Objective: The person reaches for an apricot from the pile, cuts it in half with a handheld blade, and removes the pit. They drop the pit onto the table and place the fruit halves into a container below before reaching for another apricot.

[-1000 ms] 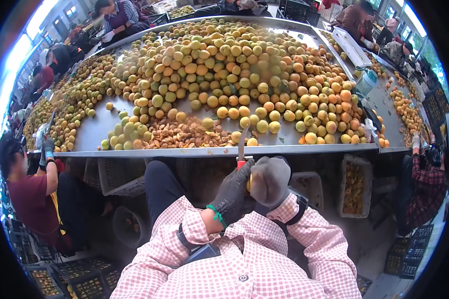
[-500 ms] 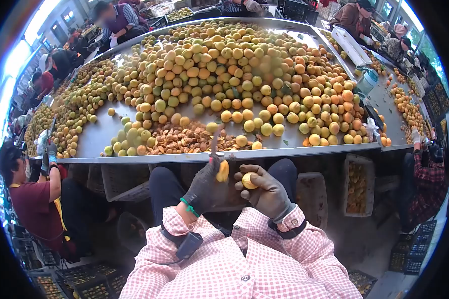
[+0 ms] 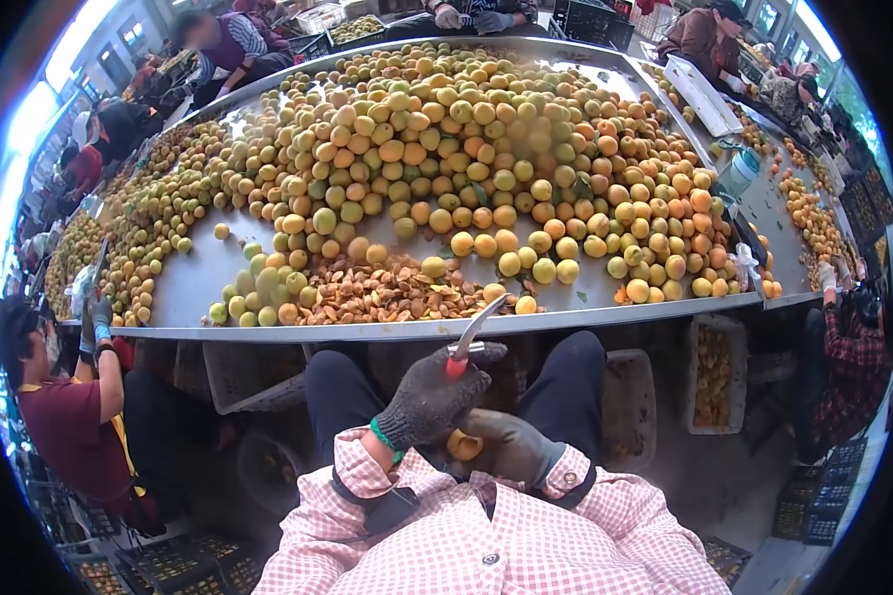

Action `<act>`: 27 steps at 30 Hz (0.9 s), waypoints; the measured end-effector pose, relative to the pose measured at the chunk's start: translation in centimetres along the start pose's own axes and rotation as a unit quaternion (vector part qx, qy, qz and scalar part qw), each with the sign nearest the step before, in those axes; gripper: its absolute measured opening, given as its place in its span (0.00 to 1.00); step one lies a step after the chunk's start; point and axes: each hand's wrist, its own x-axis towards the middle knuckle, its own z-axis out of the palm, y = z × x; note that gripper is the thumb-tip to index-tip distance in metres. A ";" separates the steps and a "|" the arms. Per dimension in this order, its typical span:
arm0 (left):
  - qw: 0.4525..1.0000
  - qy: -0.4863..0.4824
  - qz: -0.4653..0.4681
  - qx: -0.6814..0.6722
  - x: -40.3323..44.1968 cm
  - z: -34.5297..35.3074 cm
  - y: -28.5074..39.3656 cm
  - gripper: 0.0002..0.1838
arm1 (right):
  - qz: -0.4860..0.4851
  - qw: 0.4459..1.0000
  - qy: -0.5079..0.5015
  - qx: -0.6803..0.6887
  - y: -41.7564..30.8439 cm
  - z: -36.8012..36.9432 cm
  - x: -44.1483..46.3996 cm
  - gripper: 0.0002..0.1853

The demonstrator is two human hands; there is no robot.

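My left hand [image 3: 432, 395], in a dark grey glove with a green cuff, is wrapped round a curved knife [image 3: 478, 325]. Its blade points up and right near the table's front edge, and some red handle shows. Just below and to the right, my right hand [image 3: 514, 446], gloved and slightly blurred, holds a cut fruit piece [image 3: 463, 445] at its fingertips, close under the left hand. Brown fruit stones [image 3: 392, 293] lie in a heap at the table's front. Behind them rises a large pile of yellow-orange fruit [image 3: 397, 129].
The metal table [image 3: 566, 315] spans the view. A bottle [image 3: 739, 171] stands at its right. Crates [image 3: 716, 372] and a bucket [image 3: 268, 466] are below. A person [image 3: 69, 407] sits at left, another [image 3: 848, 367] at right, with others behind the table.
The hands came apart with a fruit piece in each, then drew together lower, near the lap. The piece seen in the left hand no longer shows there. The knife now tilts right.
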 end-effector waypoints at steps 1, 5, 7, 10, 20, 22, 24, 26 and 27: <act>0.989 -0.024 -0.068 -0.129 -0.1 -0.1 0.2 0.17 | 0.040 0.998 -0.052 0.012 0.1 0.6 -0.1 0.19; 0.937 -0.029 -0.057 -0.343 -0.2 -0.6 0.0 0.14 | -0.009 0.999 -0.017 -0.028 -0.1 2.8 0.0 0.18; 0.904 -0.023 -0.014 -0.427 -0.2 -0.6 -0.1 0.17 | 0.000 1.000 -0.002 0.016 -0.5 3.1 -0.1 0.17; 0.811 -0.077 -0.017 -0.580 0.5 -0.4 -1.9 0.20 | -0.030 0.999 -0.038 -0.023 -0.2 2.8 0.5 0.15; 0.800 -0.004 0.020 -0.600 2.6 0.4 -2.5 0.23 | -0.066 0.993 0.079 0.052 -1.5 3.6 -1.0 0.13; 0.835 -0.030 0.018 -0.550 2.4 0.8 -2.9 0.21 | -0.035 0.997 0.046 0.045 -1.5 2.9 -1.0 0.12; 0.851 -0.040 -0.001 -0.524 2.2 1.0 -3.0 0.20 | -0.079 0.997 -0.004 -0.001 -0.7 0.9 -0.4 0.12; 0.898 -0.078 0.024 -0.433 2.2 1.2 -2.9 0.21 | -0.089 0.995 0.033 -0.019 -0.2 0.2 -0.2 0.14; 0.911 -0.031 0.051 -0.407 2.1 1.8 -2.4 0.21 | -0.098 0.992 0.069 -0.039 -0.1 0.1 -0.1 0.15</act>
